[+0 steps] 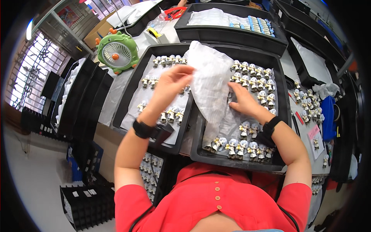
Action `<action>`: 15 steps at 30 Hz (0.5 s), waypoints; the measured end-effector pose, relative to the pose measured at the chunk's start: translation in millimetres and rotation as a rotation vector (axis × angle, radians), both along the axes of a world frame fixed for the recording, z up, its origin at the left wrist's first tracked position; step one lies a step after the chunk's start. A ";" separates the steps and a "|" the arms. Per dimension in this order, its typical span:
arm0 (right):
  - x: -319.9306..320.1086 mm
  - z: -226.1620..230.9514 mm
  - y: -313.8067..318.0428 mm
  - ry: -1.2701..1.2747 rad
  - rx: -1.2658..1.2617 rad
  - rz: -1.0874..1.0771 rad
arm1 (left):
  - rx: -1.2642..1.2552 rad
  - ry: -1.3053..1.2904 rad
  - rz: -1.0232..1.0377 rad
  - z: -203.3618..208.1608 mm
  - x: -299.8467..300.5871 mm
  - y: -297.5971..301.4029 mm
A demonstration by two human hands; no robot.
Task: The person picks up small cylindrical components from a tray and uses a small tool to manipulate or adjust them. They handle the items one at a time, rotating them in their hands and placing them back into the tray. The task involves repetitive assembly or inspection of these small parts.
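A thin white sheet (210,73), crumpled and partly lifted, hangs over the right-hand black tray (241,164). At its left edge, my left hand (172,85) pinches it between thumb and fingers. My right hand (245,100) is at the sheet's right edge, thumb and fingers apart, fingertips touching or very close to it. Rows of small figurines (242,147) with pale hair and dark bases lie in this tray, some hidden under the sheet. More figurines (170,115) lie on white lining in the left-hand black tray (125,104), below my left forearm.
A green fan (117,53) stands at the back left, near a tape dispenser (155,34). Behind is another black tray (228,33) with blue-and-white pieces. Loose figurines (308,104) and a blue bin (328,118) are at right. Stacked black trays (79,102) stand at left.
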State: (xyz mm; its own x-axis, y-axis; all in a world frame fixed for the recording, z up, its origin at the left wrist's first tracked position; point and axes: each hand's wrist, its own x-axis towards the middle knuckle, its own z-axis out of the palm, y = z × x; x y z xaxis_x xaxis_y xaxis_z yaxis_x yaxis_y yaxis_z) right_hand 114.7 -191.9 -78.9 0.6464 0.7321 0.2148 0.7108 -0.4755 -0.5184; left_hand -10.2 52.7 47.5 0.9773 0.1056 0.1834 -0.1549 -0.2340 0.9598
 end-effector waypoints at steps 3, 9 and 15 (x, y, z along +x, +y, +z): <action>-2.7 -7.3 3.8 -0.031 0.073 0.026 | -0.162 0.015 -0.275 -4.1 -1.3 -57.1; 1.1 -6.5 4.5 0.011 0.043 -0.007 | -0.163 0.214 -0.347 -43.5 4.6 -72.8; -1.8 26.0 3.5 0.039 0.048 -0.034 | -0.248 0.221 -0.337 -49.5 5.7 -65.9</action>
